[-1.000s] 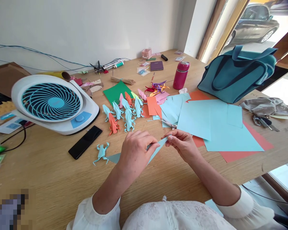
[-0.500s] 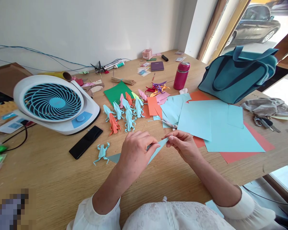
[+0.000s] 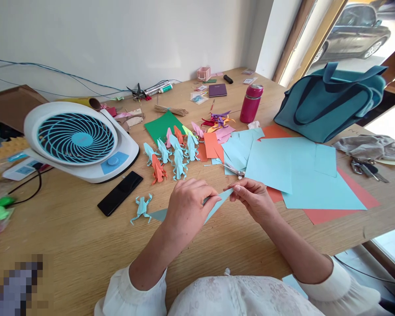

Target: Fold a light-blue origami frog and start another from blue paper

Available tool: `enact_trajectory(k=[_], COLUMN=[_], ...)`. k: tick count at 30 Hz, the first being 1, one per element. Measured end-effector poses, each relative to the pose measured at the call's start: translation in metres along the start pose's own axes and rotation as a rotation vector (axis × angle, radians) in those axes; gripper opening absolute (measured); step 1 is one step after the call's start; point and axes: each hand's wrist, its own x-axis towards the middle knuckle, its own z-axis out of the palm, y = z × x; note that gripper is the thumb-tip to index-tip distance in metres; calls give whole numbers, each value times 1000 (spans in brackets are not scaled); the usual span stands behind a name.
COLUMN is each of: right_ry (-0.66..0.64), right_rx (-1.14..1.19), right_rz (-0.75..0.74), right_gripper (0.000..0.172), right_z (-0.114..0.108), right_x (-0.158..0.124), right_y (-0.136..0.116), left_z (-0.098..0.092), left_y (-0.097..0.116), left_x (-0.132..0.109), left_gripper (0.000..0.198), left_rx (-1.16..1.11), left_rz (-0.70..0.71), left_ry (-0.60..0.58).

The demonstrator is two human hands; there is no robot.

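Observation:
A folded light blue sheet of paper (image 3: 218, 204) is held between my hands above the wooden table. My left hand (image 3: 191, 202) pinches its upper edge and covers the middle, while one pointed end shows to the left. At the right corner, my right hand (image 3: 252, 198) grips the paper between thumb and fingers. A light blue origami frog (image 3: 141, 208) lies left of the sheet's pointed end. Beyond my left hand stands a group of folded paper figures, among them an orange one (image 3: 158, 169) and a light blue one (image 3: 179, 164).
Blue paper sheets (image 3: 270, 162) and scissors (image 3: 233, 170) lie right of the figures. A black phone (image 3: 120, 193) and a white fan (image 3: 82, 142) are on the left. Farther back are a pink bottle (image 3: 251, 104), a green sheet (image 3: 166, 126) and a teal bag (image 3: 329, 105).
The whole view has shifted slightly, so things appear a little farther right. Both hands keep nearly the same grip on the folded paper.

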Motion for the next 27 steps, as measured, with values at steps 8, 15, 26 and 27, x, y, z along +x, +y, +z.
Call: enact_trajectory(k=[8,15,26,27], right_ry=[-8,-14,14,4], right_rx=[-40,-26,-132,-146], right_rz=[-13,-33,-55,-58], right_gripper=[18,15,20,20], right_z=[-1,-1,-1,-1], right_x=[1,0,0,-1], right_y=[1,0,-3,-3], left_z=[0,-3,-3,-3], left_y=[-3,-1,-4,-5], left_x=[1,2,4,4], left_gripper=[12,12,11,12], left_rx=[-13,-30,0,10], left_rz=[14,-5,-18,-14], left_ry=[-12,-16,-46,-52])
